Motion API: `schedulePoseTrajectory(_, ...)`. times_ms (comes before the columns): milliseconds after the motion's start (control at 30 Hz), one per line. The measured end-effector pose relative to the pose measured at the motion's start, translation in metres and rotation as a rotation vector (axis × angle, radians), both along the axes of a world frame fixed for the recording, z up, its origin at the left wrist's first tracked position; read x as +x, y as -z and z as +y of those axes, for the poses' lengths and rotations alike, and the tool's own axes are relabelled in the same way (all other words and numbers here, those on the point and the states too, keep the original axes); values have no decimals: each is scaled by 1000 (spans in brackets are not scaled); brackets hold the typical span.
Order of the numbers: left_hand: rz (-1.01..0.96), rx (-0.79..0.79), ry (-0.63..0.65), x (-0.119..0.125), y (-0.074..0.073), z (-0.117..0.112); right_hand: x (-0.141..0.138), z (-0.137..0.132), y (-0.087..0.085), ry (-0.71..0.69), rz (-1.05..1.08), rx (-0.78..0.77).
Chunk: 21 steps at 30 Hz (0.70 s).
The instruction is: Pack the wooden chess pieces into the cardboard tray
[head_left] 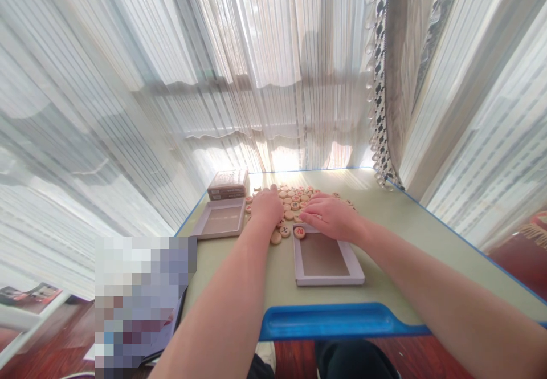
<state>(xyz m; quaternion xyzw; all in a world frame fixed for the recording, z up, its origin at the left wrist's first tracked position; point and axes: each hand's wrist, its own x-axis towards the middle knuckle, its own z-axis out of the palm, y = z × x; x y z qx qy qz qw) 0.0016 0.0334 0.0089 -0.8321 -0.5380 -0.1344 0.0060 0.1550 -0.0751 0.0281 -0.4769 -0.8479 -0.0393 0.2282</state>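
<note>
Left hand [267, 205], centre of frame: seen from behind, fingers bent down over the left part of the pile; fingertips hidden, so whether anything is pinched can't be told. Right hand [331, 216], just right of centre: palm turned down, thumb set apart from the fingers, laid over the pile's right part; whether a piece is gripped underneath can't be told.

Between and around both hands, the game pieces [294, 199] are spread at mid-frame: round, thick discs, pale wood-look, smooth, some marked with red or dark characters. Most are lying flat, packed close; a few are strayed to the near edge. One red-marked disc [299, 232] is seated at the upper left corner of the near tray [331, 281], which is placed below the right hand: shallow, rectangular, pale-rimmed, brownish flat centre. A similar far tray [217, 235] is set left of the pile. Just beyond it, flat boxes [228, 182] are stacked, printed, sharp-cornered.

All of it is carried by a pale green tabletop [410, 214], smooth, edged in blue; a moulded blue trough [327, 321] is formed at the lower edge. Upper frame is filled by sheer striped curtain [256, 37], pleated, backlit; beaded trim [379, 82] is hung at upper right. Reddish wood-look floor [294, 362] is seen at the bottom.
</note>
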Motion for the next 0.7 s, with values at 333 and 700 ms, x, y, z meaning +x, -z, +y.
schedulePoseTrajectory(333,41,20,-156,-1,-13,-9,3,1,2,32,18,-23)
schedulePoseTrajectory(700,-661,-46,193,3,-23,-16,9,6,6,177,150,-49)
